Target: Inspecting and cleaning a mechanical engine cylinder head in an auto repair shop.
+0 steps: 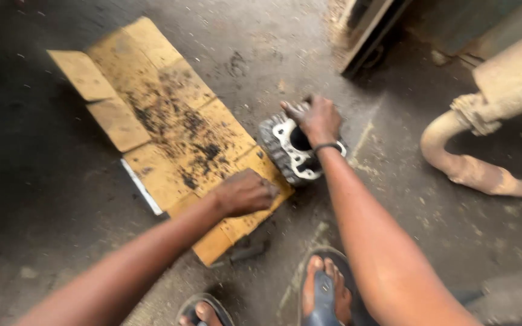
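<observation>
The finned grey metal engine cylinder (290, 148) stood just beside the stained flattened cardboard (170, 130). His right hand (316, 119) gripped its top; left hand (246, 192), fingers curled, pressed the cardboard. Steadying both seemed wise.

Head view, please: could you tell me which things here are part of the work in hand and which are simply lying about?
In hand:
finned cylinder under right hand
cardboard under left hand

Lying about:
rusty exhaust pipe
dark tool by the cardboard
</observation>
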